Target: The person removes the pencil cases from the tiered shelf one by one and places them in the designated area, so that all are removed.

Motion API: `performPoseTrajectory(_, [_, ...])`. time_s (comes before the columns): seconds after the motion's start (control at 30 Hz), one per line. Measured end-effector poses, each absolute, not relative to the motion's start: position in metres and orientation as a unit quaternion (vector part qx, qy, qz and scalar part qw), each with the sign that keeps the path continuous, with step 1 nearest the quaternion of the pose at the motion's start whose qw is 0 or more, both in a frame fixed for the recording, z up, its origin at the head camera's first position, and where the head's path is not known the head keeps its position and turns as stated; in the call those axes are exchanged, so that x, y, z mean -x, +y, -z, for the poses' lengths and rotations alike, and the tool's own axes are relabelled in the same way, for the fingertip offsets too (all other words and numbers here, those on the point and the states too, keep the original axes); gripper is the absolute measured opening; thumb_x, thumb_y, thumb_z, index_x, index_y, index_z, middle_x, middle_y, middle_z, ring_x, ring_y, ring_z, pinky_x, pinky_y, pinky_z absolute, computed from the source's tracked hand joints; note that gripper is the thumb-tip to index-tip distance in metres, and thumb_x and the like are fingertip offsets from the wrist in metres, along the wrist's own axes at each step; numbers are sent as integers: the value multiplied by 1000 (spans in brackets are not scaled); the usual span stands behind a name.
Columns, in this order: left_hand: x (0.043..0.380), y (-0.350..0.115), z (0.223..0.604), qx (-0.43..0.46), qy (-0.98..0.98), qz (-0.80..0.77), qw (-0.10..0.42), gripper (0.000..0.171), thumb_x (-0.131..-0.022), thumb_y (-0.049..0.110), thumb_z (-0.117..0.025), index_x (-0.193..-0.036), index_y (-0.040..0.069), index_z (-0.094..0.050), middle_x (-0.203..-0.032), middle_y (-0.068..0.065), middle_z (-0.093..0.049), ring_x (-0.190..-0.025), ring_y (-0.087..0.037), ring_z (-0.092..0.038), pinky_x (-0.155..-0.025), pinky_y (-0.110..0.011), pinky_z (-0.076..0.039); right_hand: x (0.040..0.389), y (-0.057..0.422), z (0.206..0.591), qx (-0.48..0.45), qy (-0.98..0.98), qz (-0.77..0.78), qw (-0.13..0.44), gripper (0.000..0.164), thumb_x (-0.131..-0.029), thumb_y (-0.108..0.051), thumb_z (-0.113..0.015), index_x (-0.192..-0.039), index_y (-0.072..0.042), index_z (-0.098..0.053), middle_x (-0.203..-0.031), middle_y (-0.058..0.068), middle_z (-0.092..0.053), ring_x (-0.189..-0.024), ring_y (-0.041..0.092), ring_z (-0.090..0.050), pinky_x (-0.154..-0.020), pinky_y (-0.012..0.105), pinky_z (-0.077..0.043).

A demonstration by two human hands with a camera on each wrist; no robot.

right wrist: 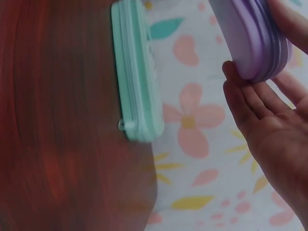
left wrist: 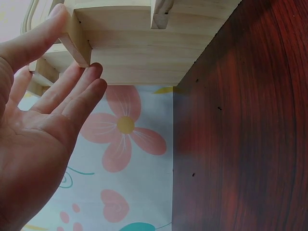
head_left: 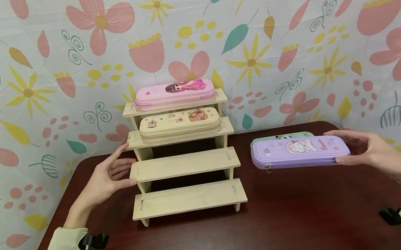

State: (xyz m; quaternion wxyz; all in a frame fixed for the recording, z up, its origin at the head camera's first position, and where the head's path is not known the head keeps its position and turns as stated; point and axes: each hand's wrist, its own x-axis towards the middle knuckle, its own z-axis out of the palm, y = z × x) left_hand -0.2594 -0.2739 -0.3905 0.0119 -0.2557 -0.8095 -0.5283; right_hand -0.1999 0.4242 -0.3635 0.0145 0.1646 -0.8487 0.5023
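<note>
A stepped wooden rack (head_left: 184, 165) stands on the table. My left hand (head_left: 107, 178) is at its left side, thumb and fingertips on opposite edges of a shelf board's end (left wrist: 77, 41). On the right, my right hand (head_left: 367, 145) holds a lilac pencil case (head_left: 300, 150) with a bunny print by its right end, thumb on one side and fingers on the other. The case is raised above the table and partly covers a mint green pencil case (head_left: 280, 137) in the head view. That green case (right wrist: 137, 72) lies on the table in the right wrist view.
A pink pencil case (head_left: 175, 93) with a doll print rests on the top step, and a cream pencil case (head_left: 179, 125) on the step below. The two lower steps are bare wood. A flower-patterned cloth (head_left: 183, 21) hangs behind the dark red table (head_left: 220, 245).
</note>
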Motion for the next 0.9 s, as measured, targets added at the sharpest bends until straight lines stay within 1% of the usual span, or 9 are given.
performPoseTrajectory(0.13, [260, -274, 391, 255, -810, 529, 11, 104, -88, 0, -86, -170, 24, -26, -143, -25, -60, -132, -30, -60, -108, -31, -51, 200, 440, 371, -154, -854, -496, -15, 62, -95, 6, -73, -153, -1, -51, -123, 3, -72, -100, 17, -70, -77, 32, -62])
performPoseTrajectory(0.23, [260, -274, 391, 255, -809, 530, 13, 104, -88, -1, -86, -170, 23, -26, -143, -26, -60, -132, -29, -60, -108, -31, -51, 203, 449, 382, -154, -854, -496, -30, 61, -96, 4, -72, -153, -1, -50, -122, 2, -73, -100, 15, -71, -77, 31, -62])
performPoseTrajectory(0.4, [259, -274, 391, 256, -808, 530, 15, 104, -88, -1, -86, -170, 23, -26, -143, -27, -59, -131, -28, -61, -109, -33, -51, 209, 459, 403, -155, -848, -506, -38, 59, -96, 6, -72, -151, 1, -52, -119, 0, -74, -99, 14, -71, -77, 30, -62])
performPoseTrajectory(0.53, [259, -273, 391, 257, -810, 527, 14, 104, -88, 0, -86, -170, 24, -26, -143, -26, -60, -132, -30, -60, -109, -35, -50, 211, 464, 413, -135, -847, -512, -50, 58, -95, 4, -73, -150, -1, -54, -119, -3, -74, -99, 13, -70, -79, 27, -61])
performPoseTrajectory(0.6, [259, -273, 391, 256, -810, 527, 14, 104, -88, 0, -86, -170, 24, -26, -143, -26, -60, -132, -31, -60, -109, -34, -50, 212, 465, 417, -123, -849, -510, -54, 58, -95, 1, -74, -149, -3, -55, -119, -3, -74, -100, 13, -69, -79, 26, -60])
performPoseTrajectory(0.77, [259, -274, 390, 254, -811, 527, 14, 104, -88, 0, -86, -170, 24, -26, -143, -26, -60, -132, -33, -60, -108, -32, -51, 216, 465, 424, -112, -863, -490, -51, 58, -95, -3, -76, -148, 0, -55, -120, -3, -72, -101, 13, -68, -79, 25, -59])
performPoseTrajectory(0.9, [260, -273, 391, 253, -812, 526, 12, 104, -88, 1, -86, -170, 25, -26, -144, -25, -60, -133, -34, -59, -109, -36, -50, 221, 467, 429, -104, -872, -477, -51, 60, -94, -5, -78, -149, 2, -54, -121, -1, -70, -101, 11, -67, -78, 24, -58])
